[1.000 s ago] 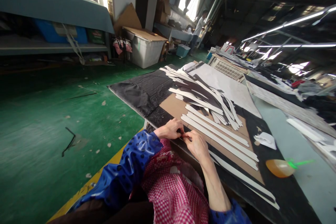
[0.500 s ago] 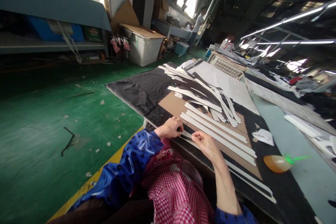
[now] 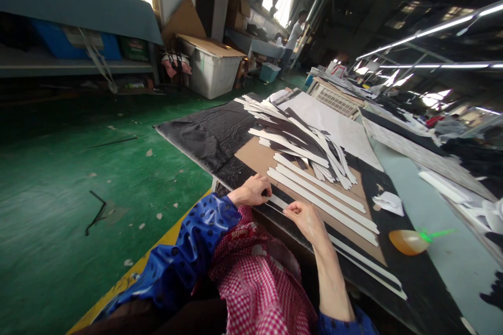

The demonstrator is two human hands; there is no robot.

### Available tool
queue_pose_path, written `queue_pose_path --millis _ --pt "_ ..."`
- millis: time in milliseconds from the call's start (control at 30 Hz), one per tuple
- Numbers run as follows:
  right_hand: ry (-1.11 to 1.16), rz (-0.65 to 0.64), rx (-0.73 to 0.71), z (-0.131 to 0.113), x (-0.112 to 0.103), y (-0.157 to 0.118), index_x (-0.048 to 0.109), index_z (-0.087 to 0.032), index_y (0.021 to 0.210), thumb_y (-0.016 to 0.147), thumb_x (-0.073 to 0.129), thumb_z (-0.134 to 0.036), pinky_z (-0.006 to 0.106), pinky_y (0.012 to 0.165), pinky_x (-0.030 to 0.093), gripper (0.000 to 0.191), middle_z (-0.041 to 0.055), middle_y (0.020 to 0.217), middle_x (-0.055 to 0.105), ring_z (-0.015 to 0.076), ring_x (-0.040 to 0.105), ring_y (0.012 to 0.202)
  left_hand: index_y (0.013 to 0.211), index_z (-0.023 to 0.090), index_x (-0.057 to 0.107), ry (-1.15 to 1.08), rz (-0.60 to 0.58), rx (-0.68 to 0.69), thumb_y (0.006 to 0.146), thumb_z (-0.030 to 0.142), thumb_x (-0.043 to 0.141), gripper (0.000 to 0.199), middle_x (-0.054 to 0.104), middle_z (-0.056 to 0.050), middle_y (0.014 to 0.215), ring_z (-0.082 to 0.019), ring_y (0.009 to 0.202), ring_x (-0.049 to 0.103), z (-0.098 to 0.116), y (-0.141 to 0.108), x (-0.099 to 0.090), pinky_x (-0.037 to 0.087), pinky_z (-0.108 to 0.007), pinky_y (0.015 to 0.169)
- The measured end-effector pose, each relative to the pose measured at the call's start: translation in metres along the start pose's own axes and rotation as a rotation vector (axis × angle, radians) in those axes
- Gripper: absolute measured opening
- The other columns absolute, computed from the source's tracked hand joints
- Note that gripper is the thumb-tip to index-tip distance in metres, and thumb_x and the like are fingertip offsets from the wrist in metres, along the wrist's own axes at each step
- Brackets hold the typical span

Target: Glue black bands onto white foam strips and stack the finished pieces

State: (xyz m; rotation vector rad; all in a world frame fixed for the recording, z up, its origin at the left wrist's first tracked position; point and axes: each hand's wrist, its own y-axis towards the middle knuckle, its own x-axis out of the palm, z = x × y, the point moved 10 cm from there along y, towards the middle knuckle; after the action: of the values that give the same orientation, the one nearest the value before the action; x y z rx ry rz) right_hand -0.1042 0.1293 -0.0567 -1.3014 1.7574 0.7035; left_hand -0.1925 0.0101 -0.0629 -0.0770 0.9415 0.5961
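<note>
My left hand (image 3: 253, 190) is at the near edge of the table, its thumb and fingers pinched on the left end of a long white strip (image 3: 278, 202). A short way along the same strip, my right hand (image 3: 308, 220) pinches it too. Past my right wrist, the strip's far part (image 3: 365, 261) lies along the black table edge, with a thin dark line between two pale bands. Just beyond my hands, several loose white strips (image 3: 326, 201) rest side by side on a brown board (image 3: 251, 154). Farther back is a fanned pile of white and dark strips (image 3: 291, 131).
On the right of the black-covered table (image 3: 196, 131) are a crumpled white paper (image 3: 388, 203) and a bottle of amber liquid (image 3: 406, 242) with a green nozzle. A grey bin (image 3: 214, 70) stands on the green floor. A person (image 3: 294, 36) stands in the far background.
Both hands keep their pinch on the strip, with only slight finger movement. The dark gap between the strip's two bands at the right looks narrower. The view has shifted a little.
</note>
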Motion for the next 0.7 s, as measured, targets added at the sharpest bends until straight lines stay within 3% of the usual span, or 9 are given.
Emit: queue_pose_path --millis 200,367,467,567,700 --pt "-0.081 -0.045 0.101 -0.001 0.001 -0.001 0.068 -0.024 0.069 0.072 0.060 -0.040 0.024 0.054 0.035 0.019 -0.0023 0.064 0.067 0.0156 0.060 0.062 0.082 0.017 0.064 -0.109 0.045 0.068 0.073 0.011 0.064 0.011 0.063 -0.004 0.095 -0.021 0.096 0.053 0.002 -0.005 -0.007 0.042 -0.034 0.091" --pt "-0.118 -0.034 0.124 -0.005 -0.003 -0.001 0.068 -0.024 0.068 0.071 0.061 -0.036 0.025 0.059 0.037 0.014 -0.0018 0.068 0.069 0.0168 0.062 0.067 0.091 0.016 0.058 -0.373 0.385 0.052 0.082 0.006 0.047 0.018 0.060 -0.006 0.099 -0.015 0.088 0.057 -0.007 -0.021 -0.040 0.048 -0.028 0.080" --pt "-0.117 -0.046 0.118 -0.005 -0.002 0.000 0.070 -0.024 0.069 0.073 0.061 -0.036 0.025 0.057 0.036 0.015 -0.0013 0.069 0.069 0.0172 0.063 0.068 0.092 0.017 0.058 -0.319 0.507 0.097 0.086 0.006 0.043 0.020 0.060 -0.007 0.102 -0.017 0.097 0.056 0.013 -0.032 -0.046 0.047 -0.030 0.087" --pt "-0.135 -0.049 0.113 -0.004 -0.001 0.002 0.070 -0.024 0.069 0.072 0.063 -0.035 0.025 0.056 0.036 0.013 -0.0009 0.065 0.068 0.0175 0.063 0.067 0.096 0.019 0.059 -0.213 0.505 0.146 0.091 0.008 0.037 0.024 0.061 -0.006 0.100 -0.018 0.096 0.054 0.043 -0.038 -0.034 0.046 -0.031 0.088" --pt "-0.188 -0.073 0.086 -0.008 0.003 0.006 0.069 -0.024 0.072 0.073 0.065 -0.031 0.024 0.057 0.035 0.009 0.0001 0.071 0.070 0.0164 0.063 0.070 0.100 0.018 0.059 -0.086 0.361 0.132 0.089 0.006 0.037 0.027 0.062 -0.005 0.094 -0.018 0.087 0.053 0.060 -0.033 0.005 0.046 -0.030 0.081"
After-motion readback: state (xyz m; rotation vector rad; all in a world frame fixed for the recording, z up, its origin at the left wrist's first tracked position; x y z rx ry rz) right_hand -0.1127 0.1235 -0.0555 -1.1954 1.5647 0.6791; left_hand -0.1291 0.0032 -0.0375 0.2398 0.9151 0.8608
